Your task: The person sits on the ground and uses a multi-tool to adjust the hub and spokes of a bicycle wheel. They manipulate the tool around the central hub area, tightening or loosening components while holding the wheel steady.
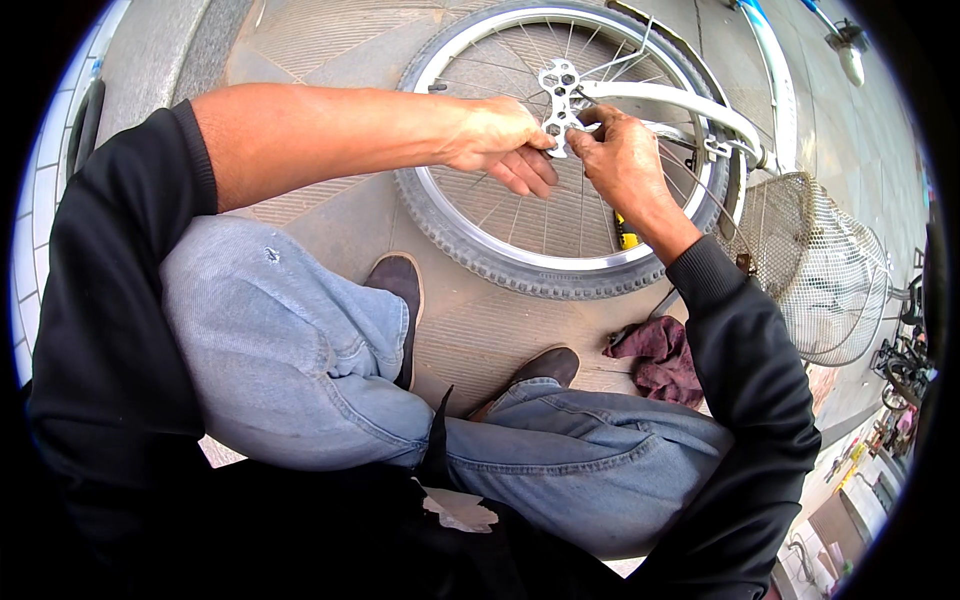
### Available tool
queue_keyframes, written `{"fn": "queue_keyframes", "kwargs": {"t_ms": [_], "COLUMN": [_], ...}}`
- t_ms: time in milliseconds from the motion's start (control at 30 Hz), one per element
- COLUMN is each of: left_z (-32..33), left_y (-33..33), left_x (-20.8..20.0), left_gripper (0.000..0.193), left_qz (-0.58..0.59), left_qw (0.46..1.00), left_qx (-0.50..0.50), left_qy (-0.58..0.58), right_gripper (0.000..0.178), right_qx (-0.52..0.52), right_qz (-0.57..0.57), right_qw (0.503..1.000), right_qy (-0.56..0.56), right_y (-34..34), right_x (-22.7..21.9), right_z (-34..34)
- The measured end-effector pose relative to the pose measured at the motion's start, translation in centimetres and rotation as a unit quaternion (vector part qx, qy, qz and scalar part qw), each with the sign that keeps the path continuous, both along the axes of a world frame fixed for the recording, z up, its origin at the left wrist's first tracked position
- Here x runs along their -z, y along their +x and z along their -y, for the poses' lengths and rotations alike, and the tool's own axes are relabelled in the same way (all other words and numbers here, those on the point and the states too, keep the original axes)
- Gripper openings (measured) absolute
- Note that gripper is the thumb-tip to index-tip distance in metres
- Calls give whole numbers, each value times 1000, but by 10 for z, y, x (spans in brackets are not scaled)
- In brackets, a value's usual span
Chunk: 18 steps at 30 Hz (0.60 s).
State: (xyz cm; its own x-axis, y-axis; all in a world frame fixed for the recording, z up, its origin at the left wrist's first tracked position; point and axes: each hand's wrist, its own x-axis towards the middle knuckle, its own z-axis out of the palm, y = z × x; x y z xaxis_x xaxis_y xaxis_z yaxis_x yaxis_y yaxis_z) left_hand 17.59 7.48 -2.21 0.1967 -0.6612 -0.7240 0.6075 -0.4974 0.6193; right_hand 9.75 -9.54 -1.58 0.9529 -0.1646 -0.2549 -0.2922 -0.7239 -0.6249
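A silver dumbbell-shaped multi-hole wrench [558, 82] lies over the hub of a bicycle front wheel [470, 252], near one end of the white fork [690, 92]. My left hand [510, 145] reaches in from the left, its thumb against the lower head of the wrench and the other fingers stretched below it. From the right, my right hand [622, 155] closes thumb and fingertips at the right edge of that same head, by the axle. The axle nut is hidden behind the fingers and the wrench.
The bicycle lies on paving, with a wire basket [830, 270] at the right. A yellow and black object [627, 232] shows through the spokes. A dark red cloth [660, 362] lies near my right shoe [545, 368]. A stone step [165, 60] stands at the far left.
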Motion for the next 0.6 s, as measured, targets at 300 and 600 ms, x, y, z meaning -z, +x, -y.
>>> {"fn": "queue_keyframes", "kwargs": {"t_ms": [300, 600], "left_z": [-12, -21], "left_y": [12, 11], "left_x": [3, 21], "left_gripper": [36, 32], "left_qz": [41, -48], "left_qw": [998, 995], "left_qx": [15, -58], "left_qy": [46, -68], "right_gripper": [29, 27], "right_qx": [-27, -22], "right_qz": [-34, -51], "right_qw": [999, 998], "right_qy": [2, 17], "right_y": [4, 7], "right_x": [4, 4], "right_z": [5, 9]}}
